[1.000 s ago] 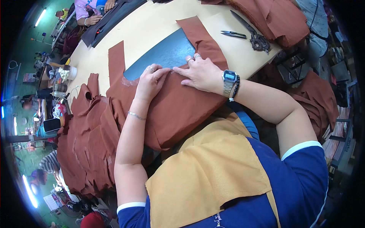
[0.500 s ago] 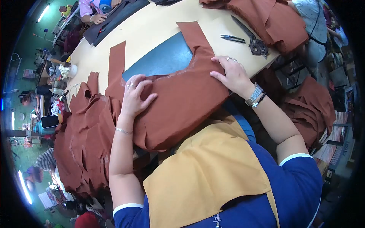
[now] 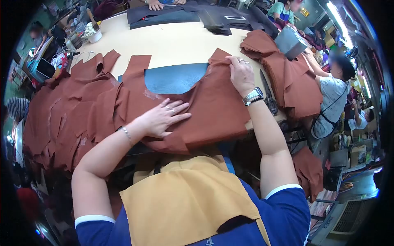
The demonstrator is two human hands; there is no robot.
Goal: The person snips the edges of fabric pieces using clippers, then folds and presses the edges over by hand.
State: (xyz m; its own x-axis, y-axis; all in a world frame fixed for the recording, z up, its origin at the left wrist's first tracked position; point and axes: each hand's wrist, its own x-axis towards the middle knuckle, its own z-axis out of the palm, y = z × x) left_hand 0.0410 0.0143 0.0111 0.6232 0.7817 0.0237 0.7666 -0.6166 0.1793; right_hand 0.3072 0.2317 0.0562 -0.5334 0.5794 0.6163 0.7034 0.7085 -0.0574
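A reddish-brown fabric piece with a curved cutout lies before me, its front edge hanging over the table's edge. Beneath the cutout shows a dark blue, shiny sheet. My left hand rests flat on the fabric below the cutout, fingers spread. At the upper right strip of the piece, my right hand has thumb and index finger pinched on the fabric's edge. Large dark scissors lie just right of my right wrist.
Layered brown fabric pieces drape over the table's left side. Another brown stack lies at right, beside a seated person. Dark fabric and a person's hands are across the table. A white tub stands far left.
The view has swung right and up. My left hand has flattened and spread on the fabric. My right hand has moved to the upper strip and pinches its edge.
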